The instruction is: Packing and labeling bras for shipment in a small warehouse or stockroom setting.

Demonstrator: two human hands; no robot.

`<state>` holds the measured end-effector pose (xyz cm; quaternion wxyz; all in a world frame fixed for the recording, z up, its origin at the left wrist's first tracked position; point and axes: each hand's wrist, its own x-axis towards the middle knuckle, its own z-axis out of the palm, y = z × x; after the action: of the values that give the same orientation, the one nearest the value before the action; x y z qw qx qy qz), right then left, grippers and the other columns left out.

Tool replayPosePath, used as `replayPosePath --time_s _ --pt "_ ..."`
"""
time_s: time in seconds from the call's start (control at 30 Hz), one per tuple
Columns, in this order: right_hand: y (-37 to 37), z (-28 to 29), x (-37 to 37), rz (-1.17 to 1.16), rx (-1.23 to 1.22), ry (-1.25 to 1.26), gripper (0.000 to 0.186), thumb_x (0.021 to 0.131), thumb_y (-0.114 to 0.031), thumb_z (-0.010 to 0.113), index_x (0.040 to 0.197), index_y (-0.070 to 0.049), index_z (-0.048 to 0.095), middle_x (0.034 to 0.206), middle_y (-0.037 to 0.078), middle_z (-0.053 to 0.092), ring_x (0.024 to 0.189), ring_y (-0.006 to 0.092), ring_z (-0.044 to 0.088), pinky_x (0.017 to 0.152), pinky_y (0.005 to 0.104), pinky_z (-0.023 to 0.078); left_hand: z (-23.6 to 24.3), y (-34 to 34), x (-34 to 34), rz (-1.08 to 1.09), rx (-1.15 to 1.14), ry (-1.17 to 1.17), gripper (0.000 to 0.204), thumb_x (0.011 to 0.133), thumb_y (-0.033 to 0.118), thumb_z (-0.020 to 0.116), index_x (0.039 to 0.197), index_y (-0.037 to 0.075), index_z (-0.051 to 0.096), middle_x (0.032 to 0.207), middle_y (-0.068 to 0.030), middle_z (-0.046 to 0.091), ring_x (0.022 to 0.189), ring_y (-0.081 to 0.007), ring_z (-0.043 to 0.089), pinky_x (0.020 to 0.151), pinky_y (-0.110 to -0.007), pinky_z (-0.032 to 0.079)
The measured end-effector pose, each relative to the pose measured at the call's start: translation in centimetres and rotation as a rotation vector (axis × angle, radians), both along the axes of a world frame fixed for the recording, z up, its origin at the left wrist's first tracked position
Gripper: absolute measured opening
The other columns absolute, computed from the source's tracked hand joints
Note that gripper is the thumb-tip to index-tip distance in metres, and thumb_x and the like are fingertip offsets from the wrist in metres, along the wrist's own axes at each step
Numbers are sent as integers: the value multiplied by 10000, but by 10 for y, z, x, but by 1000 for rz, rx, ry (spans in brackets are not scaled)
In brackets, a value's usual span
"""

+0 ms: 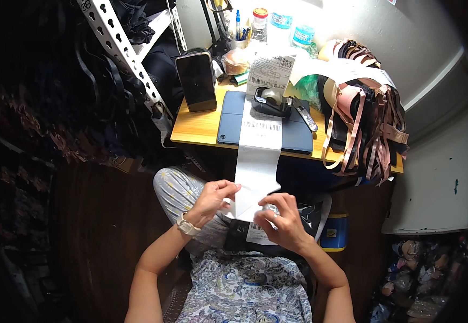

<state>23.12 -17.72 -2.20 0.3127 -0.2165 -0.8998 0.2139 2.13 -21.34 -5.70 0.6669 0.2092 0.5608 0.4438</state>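
Note:
A long white strip of printed labels [259, 161] runs from the desk down over its front edge to my lap. My left hand [212, 202], with a pale watch at the wrist, pinches the strip's left edge. On the other side, my right hand [283, 220] has its fingers curled at the strip's lower right part, where the paper is creased. Below both hands a black plastic mailing bag [236, 237] lies across my lap, a white barcode label on it. Part of the bag is hidden by my hands and the paper.
On the wooden desk [191, 126], a black tape dispenser [271, 102] sits on the strip above a dark blue tablet case [229, 121]. Beside it are a utility knife [305, 117], an upright phone [196, 82] and a pile of bras [360, 107]. A blue bin [334, 231] stands right.

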Motion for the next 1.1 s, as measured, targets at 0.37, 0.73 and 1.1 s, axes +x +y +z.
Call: replayPosePath --time_s 0.37,0.73,1.1 --pt "-34 106 133 -349 -104 17 252 459 -2 677 682 -110 628 933 92 542 913 289 512 756 387 435 -83 60 -8 230 -88 -347 158 879 38 420 922 -54 542 874 -158 633 794 -239 651 618 -309 549" --pt "-28 93 137 131 -446 -241 347 541 89 630 815 -125 627 802 -14 590 811 180 596 796 354 396 -71 -2 53 221 538 1040 774 790 42 602 1390 -26 118 1386 -261 228 1256 -324 337 1051 -369 265" --pt "38 -59 98 -288 -788 -164 129 845 -137 547 873 -11 537 797 130 597 758 268 603 679 342 465 -63 -82 171 -408 -61 -353 368 930 235 517 1154 -56 526 1060 -87 608 972 -117 585 853 -241 479"
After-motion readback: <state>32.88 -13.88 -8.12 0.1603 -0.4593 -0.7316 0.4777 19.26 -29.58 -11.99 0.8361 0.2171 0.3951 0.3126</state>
